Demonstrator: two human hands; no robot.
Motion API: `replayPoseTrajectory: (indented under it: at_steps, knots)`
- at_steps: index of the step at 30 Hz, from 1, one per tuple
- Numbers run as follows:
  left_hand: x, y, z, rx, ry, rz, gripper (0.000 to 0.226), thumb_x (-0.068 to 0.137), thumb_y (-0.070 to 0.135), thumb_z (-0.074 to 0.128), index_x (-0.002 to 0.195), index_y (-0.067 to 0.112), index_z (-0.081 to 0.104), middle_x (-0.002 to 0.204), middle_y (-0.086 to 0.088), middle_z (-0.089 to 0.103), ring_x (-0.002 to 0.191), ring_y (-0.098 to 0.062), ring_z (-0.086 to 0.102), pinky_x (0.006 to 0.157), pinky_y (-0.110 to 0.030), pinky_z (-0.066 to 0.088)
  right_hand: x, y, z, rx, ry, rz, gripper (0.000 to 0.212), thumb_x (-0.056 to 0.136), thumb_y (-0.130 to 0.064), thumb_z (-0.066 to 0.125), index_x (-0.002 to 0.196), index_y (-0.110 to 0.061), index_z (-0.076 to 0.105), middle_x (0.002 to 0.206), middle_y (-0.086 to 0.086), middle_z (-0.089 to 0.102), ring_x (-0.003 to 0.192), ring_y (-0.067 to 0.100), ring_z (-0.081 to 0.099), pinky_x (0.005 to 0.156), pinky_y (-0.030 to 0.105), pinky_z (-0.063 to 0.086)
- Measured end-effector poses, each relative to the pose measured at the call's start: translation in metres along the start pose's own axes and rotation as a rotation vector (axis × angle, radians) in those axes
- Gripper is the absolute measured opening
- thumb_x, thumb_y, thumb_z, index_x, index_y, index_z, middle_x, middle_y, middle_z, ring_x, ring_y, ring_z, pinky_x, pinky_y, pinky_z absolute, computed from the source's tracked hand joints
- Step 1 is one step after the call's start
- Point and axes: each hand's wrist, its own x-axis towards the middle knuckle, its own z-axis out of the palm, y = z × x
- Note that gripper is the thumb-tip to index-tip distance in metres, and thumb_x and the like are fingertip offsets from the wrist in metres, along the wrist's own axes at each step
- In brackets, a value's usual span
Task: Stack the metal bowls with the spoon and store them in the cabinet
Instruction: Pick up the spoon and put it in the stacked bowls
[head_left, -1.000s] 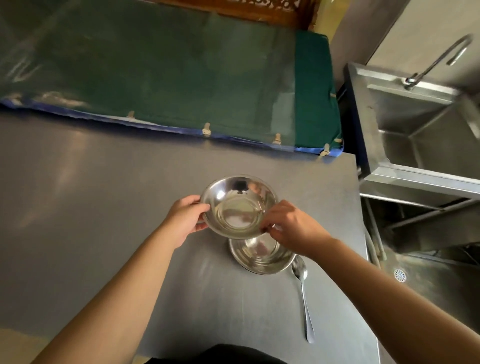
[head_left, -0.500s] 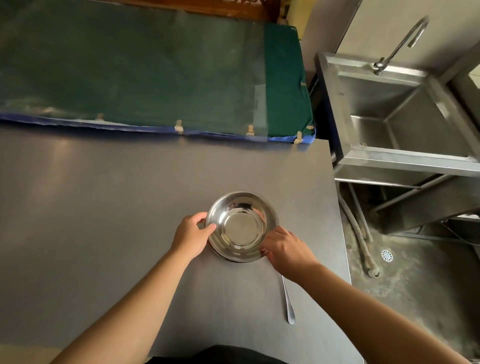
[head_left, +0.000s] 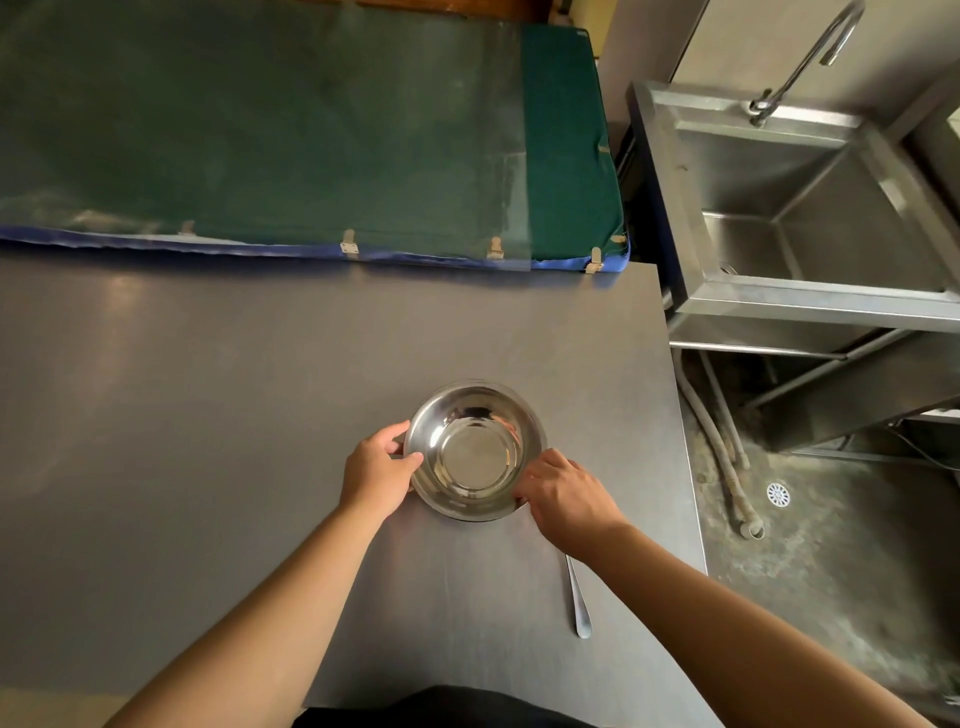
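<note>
A shiny metal bowl (head_left: 474, 450) sits nested on top of a second bowl, whose rim only just shows beneath it, on the grey table (head_left: 208, 415). My left hand (head_left: 378, 472) grips the stack's left rim. My right hand (head_left: 566, 499) holds the right rim, fingers curled on the edge. A metal spoon (head_left: 577, 603) lies on the table just behind my right wrist, handle toward me; its head is hidden under my hand.
A green padded mat (head_left: 311, 130) with blue edging runs along the table's far side. To the right stand a steel sink (head_left: 810, 208) with a tap (head_left: 810, 57), hoses and a floor drain (head_left: 777, 493) below. The table's right edge is close to the bowls.
The upper bowl, held above and behind the lower one a second ago, has been lowered into it. Both hands stay on the rims. The view has shifted, sink now further left.
</note>
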Motion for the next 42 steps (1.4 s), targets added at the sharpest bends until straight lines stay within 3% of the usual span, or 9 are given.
replayPoseTrajectory:
  at_steps: [4,10,18,22,26,31,35,42]
  knots:
    - [0.003,0.001,0.002,0.013,-0.002,0.014,0.051,0.084,0.004,0.071,0.131,0.024,0.064,0.089,0.003,0.068,0.072,-0.016,0.071,0.054,-0.026,0.061,0.002,0.002,0.001,0.003,-0.018,0.008,0.033,0.076,0.006,0.052,0.096,-0.012,0.071,0.101,0.005,0.069,0.102,0.030,0.056,0.079,0.042,0.052]
    - [0.005,0.000,0.006,-0.032,-0.033,-0.037,0.051,0.088,0.004,0.068,0.135,0.022,0.059,0.092,-0.003,0.066,0.083,-0.022,0.070,0.065,-0.036,0.063,0.011,0.002,0.000,0.020,0.001,0.149,0.029,0.087,-0.008,0.056,0.112,-0.014,0.067,0.112,0.007,0.063,0.107,0.030,0.054,0.080,0.041,0.052]
    - [0.007,-0.004,0.009,-0.139,-0.150,-0.146,0.047,0.092,0.002,0.060,0.135,0.017,0.054,0.108,-0.012,0.068,0.089,-0.025,0.072,0.058,-0.032,0.063,-0.016,0.009,0.012,0.219,0.105,0.621,0.044,0.094,-0.035,0.059,0.133,-0.017,0.049,0.128,0.008,0.054,0.118,0.029,0.051,0.087,0.044,0.052]
    - [0.007,-0.006,0.010,-0.144,-0.159,-0.138,0.051,0.092,0.000,0.059,0.140,0.017,0.051,0.112,-0.013,0.067,0.090,-0.025,0.072,0.057,-0.031,0.062,-0.039,0.006,0.033,0.261,0.096,0.831,0.043,0.093,-0.046,0.056,0.124,-0.017,0.054,0.120,0.007,0.060,0.111,0.028,0.056,0.083,0.040,0.049]
    - [0.005,-0.007,0.009,-0.148,-0.158,-0.143,0.057,0.092,0.000,0.059,0.145,0.017,0.046,0.111,-0.010,0.067,0.089,-0.023,0.071,0.054,-0.028,0.061,-0.053,-0.001,0.053,0.274,0.007,0.950,0.032,0.088,-0.044,0.058,0.106,-0.017,0.057,0.108,0.005,0.064,0.098,0.028,0.061,0.070,0.034,0.045]
    - [0.001,-0.011,0.000,-0.146,-0.170,-0.163,0.057,0.092,-0.001,0.061,0.144,0.018,0.047,0.107,-0.005,0.066,0.089,-0.022,0.071,0.054,-0.028,0.061,-0.053,-0.004,0.060,0.238,-0.080,0.973,0.019,0.084,-0.029,0.055,0.092,-0.013,0.062,0.096,0.007,0.067,0.087,0.031,0.063,0.063,0.032,0.044]
    - [0.000,-0.015,-0.003,-0.182,-0.179,-0.199,0.059,0.090,-0.002,0.063,0.143,0.019,0.048,0.106,-0.003,0.064,0.090,-0.022,0.071,0.060,-0.034,0.063,-0.050,0.000,0.054,0.252,-0.116,0.997,0.017,0.080,-0.029,0.056,0.086,-0.014,0.063,0.083,0.005,0.063,0.075,0.031,0.059,0.060,0.029,0.041]
    - [-0.001,-0.020,-0.011,-0.219,-0.202,-0.217,0.061,0.089,-0.001,0.065,0.144,0.019,0.047,0.106,-0.004,0.064,0.089,-0.022,0.071,0.059,-0.034,0.062,-0.045,-0.009,0.029,0.292,-0.032,1.010,0.013,0.076,-0.027,0.060,0.077,-0.015,0.064,0.071,0.002,0.065,0.067,0.026,0.063,0.054,0.030,0.049]
